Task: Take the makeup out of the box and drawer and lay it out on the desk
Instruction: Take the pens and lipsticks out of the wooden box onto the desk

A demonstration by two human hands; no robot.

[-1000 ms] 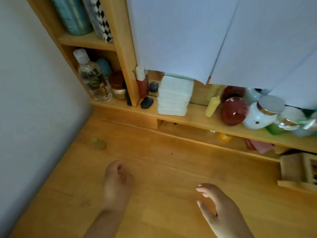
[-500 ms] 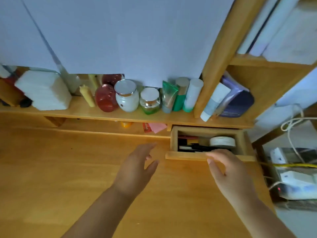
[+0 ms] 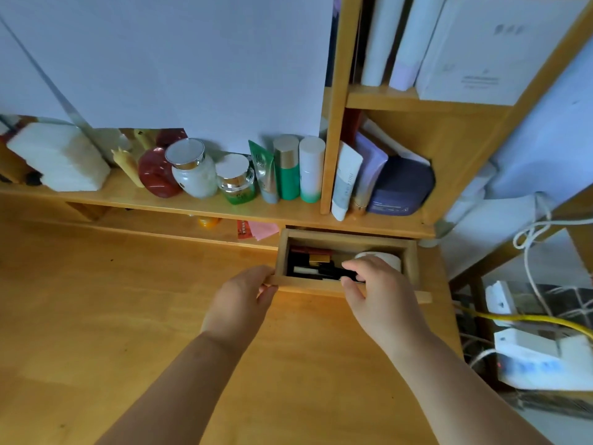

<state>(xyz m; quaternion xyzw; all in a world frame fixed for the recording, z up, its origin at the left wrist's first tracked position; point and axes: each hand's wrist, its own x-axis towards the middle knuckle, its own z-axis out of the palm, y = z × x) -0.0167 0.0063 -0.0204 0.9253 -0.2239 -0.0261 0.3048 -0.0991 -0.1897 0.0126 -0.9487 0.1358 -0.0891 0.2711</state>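
A small wooden drawer stands pulled out under the shelf at the desk's back right. Inside lie a red stick, a gold-capped piece, black and white sticks and a round white jar. My left hand grips the left end of the drawer's front board. My right hand reaches over the front into the drawer. Its fingers and thumb pinch a black tube and partly hide the white jar. The wooden desk lies in front.
The shelf above carries a stack of white pads, a red jar, a white jar, a green jar and several tubes and bottles. A pink paper lies under it. A power strip and cables sit past the desk's right edge.
The view swung right from the desk's left end to the drawer. My left hand took hold of the drawer front, and my right hand went into the drawer onto the black tube.
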